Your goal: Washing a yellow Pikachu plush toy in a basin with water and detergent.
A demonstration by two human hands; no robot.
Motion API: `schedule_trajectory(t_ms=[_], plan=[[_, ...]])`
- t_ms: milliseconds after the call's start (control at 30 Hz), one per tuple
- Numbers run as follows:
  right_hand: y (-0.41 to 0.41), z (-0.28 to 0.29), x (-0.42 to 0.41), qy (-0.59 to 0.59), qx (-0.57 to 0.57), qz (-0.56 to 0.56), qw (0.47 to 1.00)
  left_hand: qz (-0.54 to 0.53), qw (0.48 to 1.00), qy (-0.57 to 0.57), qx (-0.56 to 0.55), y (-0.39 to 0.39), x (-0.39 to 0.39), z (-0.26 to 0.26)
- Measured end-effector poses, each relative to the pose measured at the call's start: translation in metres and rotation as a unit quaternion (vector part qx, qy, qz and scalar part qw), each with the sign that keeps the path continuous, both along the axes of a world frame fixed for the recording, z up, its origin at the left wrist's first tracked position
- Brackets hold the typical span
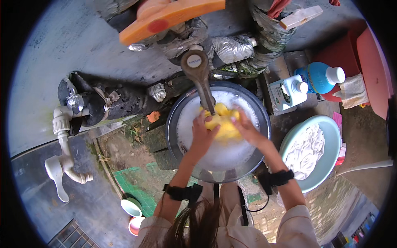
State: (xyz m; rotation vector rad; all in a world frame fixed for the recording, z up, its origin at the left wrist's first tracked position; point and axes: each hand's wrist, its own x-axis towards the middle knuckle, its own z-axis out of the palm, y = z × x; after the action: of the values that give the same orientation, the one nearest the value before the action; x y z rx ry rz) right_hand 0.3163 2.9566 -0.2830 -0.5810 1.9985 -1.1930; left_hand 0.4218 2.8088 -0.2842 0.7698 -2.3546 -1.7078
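In front of me a dark-rimmed round basin holds foamy, whitish water. A bunched yellow cloth lies at the water's surface, wet and partly blurred. My left hand grips its left side, thumb towards the middle. On the other side my right hand holds the cloth's right edge, its fingers blurred. The spout of a tap comes down over the basin, its tip just above the cloth between my hands. The lower part of the cloth is hidden by foam.
Right of the basin, a pale blue-green tub contains white fabric. Behind it stand a white bottle and a blue bottle with white caps. An orange handle juts overhead. A white plastic tap projects at left.
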Motion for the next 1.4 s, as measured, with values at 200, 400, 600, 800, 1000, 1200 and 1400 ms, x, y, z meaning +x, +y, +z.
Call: schedule_trajectory(t_ms=[200,400,600,800,1000,1200,1400], plan=[[-0.039,-0.01,0.026,0.015,0.189,-0.113,0.975,0.046,0.963,-0.138,-0.227,0.031,-0.015,-0.016],[-0.041,-0.032,0.023,-0.002,0.211,-0.136,0.968,0.09,0.964,-0.241,0.071,0.028,-0.026,-0.04],[-0.061,-0.04,0.023,0.02,0.278,-0.084,0.957,-0.18,0.859,-0.372,-0.303,0.005,-0.013,-0.084],[-0.006,-0.088,0.007,0.032,0.29,-0.022,0.956,0.047,0.923,-0.367,0.107,0.003,-0.042,-0.014],[0.011,-0.029,0.014,-0.191,-0.037,-0.24,0.951,0.139,0.911,-0.084,0.38,-0.026,0.009,-0.001],[-0.012,-0.007,0.029,-0.195,0.032,-0.167,0.966,0.144,0.928,-0.205,0.276,-0.019,0.012,-0.036],[-0.026,0.017,0.036,-0.143,-0.114,-0.188,0.965,0.145,0.929,-0.147,0.307,0.003,-0.006,0.024]])
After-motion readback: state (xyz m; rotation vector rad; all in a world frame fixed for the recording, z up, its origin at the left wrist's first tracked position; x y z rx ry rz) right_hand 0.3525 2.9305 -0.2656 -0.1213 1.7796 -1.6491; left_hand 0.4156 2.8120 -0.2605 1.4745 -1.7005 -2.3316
